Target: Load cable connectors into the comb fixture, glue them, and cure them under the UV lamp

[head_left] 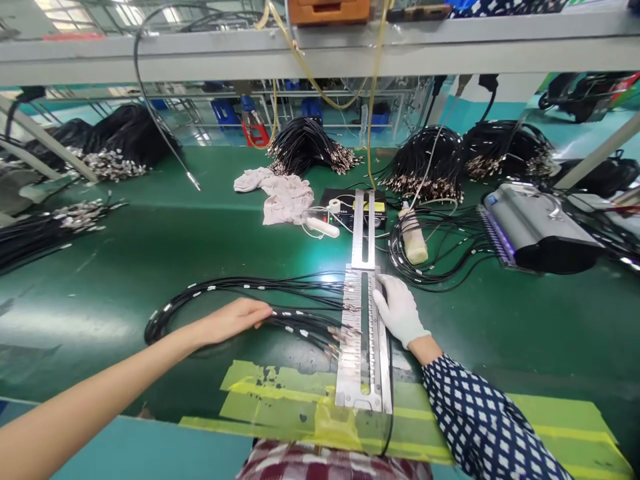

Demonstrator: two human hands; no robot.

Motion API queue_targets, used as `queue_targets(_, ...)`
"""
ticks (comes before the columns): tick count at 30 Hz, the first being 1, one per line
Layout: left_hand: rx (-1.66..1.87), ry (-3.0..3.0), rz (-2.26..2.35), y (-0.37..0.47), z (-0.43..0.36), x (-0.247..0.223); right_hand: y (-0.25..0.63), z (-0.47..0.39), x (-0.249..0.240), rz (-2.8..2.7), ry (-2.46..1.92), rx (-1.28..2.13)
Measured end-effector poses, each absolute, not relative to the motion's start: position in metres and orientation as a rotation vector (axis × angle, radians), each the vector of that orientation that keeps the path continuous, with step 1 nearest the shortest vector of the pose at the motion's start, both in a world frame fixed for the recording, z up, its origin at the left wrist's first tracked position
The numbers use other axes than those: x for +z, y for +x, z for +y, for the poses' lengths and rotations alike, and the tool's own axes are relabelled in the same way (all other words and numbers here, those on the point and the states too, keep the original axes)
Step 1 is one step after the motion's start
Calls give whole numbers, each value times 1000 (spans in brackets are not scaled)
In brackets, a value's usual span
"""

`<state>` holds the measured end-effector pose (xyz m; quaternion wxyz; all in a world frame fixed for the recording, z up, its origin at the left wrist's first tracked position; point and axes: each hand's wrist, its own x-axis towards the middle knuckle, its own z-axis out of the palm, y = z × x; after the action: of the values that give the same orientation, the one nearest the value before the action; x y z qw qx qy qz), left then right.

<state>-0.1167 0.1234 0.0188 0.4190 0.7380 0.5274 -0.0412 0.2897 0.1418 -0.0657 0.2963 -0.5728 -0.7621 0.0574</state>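
Observation:
A slotted metal fixture [353,363] lies lengthwise across the green workbench. Black cables [220,283] with white tags loop to its left, and several of their metal-tipped ends rest in its slots. My bare left hand [239,315] is closed around part of this bundle, left of the fixture, its fingertips pinching the strands. In a white glove, my right hand [400,310] rests against the fixture's right edge, thumb apart from the fingers, with nothing visible held. Behind the fixture's far end sits a black control box [330,200], partly covered by it.
Cable bundles [305,143] line the back of the bench. A crumpled cloth [285,193], a white pen-like tool [323,227] and a plastic bottle [414,237] lie nearby. A grey machine [540,223] stands right. Yellow tape [270,393] covers the front edge; a shelf [200,57] spans above.

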Motion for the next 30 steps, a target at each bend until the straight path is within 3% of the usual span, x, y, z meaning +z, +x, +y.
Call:
queue_targets(6,-62,2538,1493,-121,145,3,291,143,-67,-2012,-1523,153)
queue_targets(16,-478,2540,1266,-72,129,13,295,147,-70,-2015,-1510,171)
queue_targets(20,-562,2662,1296,-80,104,22,298,141,-43,-1907,-1458,262)
queue_targets(22,-513,2832,1309,-86,99,36,293,133,-14,-1716,-1389,545)
queue_targets(25,-226,3126,1201,-73,93,69,270,113,34,-1468,-1199,1430)
queue_targets(28,105,3309,816,-26,87,99,244,87,61,-1156,-891,2330)
queue_targets(30,323,3313,502,11,83,110,240,65,62,-987,-740,2660)
